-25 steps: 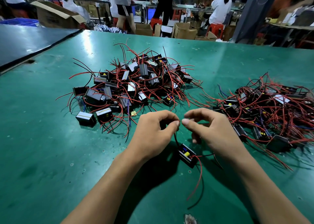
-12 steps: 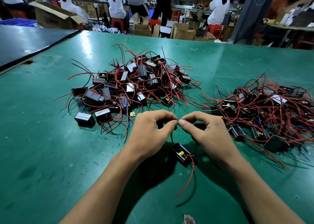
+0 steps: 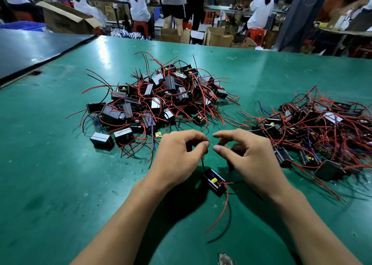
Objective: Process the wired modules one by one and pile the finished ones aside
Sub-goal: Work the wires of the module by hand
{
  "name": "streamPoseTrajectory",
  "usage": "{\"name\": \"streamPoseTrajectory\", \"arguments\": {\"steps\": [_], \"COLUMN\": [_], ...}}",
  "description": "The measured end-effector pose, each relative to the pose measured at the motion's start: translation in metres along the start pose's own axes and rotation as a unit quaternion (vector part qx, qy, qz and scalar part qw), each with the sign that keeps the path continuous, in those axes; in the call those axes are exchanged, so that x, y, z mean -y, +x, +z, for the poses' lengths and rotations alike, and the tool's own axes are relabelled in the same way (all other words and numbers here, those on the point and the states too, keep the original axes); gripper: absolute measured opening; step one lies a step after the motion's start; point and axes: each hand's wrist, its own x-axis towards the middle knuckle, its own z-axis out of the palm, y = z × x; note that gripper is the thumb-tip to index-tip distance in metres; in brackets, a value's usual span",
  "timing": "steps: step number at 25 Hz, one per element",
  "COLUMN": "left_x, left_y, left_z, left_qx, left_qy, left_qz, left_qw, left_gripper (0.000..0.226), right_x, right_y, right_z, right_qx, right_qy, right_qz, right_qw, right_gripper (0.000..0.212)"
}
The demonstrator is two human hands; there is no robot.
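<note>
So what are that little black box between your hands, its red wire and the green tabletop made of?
Black box: looks like hard moulded plastic, glossy, with sharp edges and yellow parts inside. Red wire: smooth, flexible plastic-type insulation, curving freely; its core is hidden. Green tabletop: probably a rubber or vinyl mat, semi-matt, with soft glare and scuffs.

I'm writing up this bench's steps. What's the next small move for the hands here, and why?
Probably close the right hand's thumb and forefinger onto the tip of the black wire that the left hand pinches. They stand just apart from that tip, so the wire work looks unfinished, and the module on that wire lies between the wrists, not yet set aside.
</note>
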Motion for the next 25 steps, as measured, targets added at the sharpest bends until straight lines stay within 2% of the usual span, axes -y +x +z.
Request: {"name": "streamPoseTrajectory", "arguments": {"steps": [2,4,5,7,10,12,13,15,19,25], "left_x": [0.001,0.0,0.0,-0.002,-0.003,-0.005,-0.005,-0.004,0.004,0.019], "left_y": [0.001,0.0,0.0,-0.001,-0.001,-0.001,-0.001,0.0,0.005,0.007], "left_z": [0.0,0.0,0.0,0.0,0.001,0.002,0.002,0.001,-0.009,-0.018], "left_qx": [0.006,0.012,0.015,0.02,0.019,0.02,0.022,0.018,-0.014,-0.004], "left_qy": [0.0,0.003,0.005,0.004,-0.006,-0.012,-0.016,-0.021,-0.016,0.027], "left_qz": [-0.004,0.004,0.011,0.02,0.021,0.019,0.014,-0.005,-0.049,-0.119], "left_qw": [1.0,1.0,1.0,1.0,1.0,1.0,1.0,1.0,0.999,0.993], "left_gripper": [0.006,0.006,0.005,0.006,0.006,0.005,0.005,0.007,0.009,0.013], "right_x": [0.0,0.001,0.002,0.003,0.004,0.006,0.006,0.006,-0.003,-0.011], "right_y": [0.0,0.001,0.001,0.002,0.005,0.007,0.008,0.008,0.01,0.014], "right_z": [0.001,0.002,0.003,0.005,0.005,0.005,0.005,0.004,0.001,-0.011], "right_qx": [-0.006,-0.015,-0.016,0.007,0.068,0.091,0.097,0.088,0.011,-0.1], "right_qy": [-0.044,-0.059,-0.045,0.034,0.217,0.301,0.305,0.256,0.157,0.171], "right_qz": [-0.07,-0.076,-0.044,0.074,0.234,0.281,0.284,0.265,0.244,0.231], "right_qw": [0.997,0.995,0.998,0.997,0.945,0.907,0.904,0.926,0.957,0.952], "right_gripper": [0.015,0.005,0.001,0.01,0.018,0.021,0.022,0.024,0.022,0.017]}}
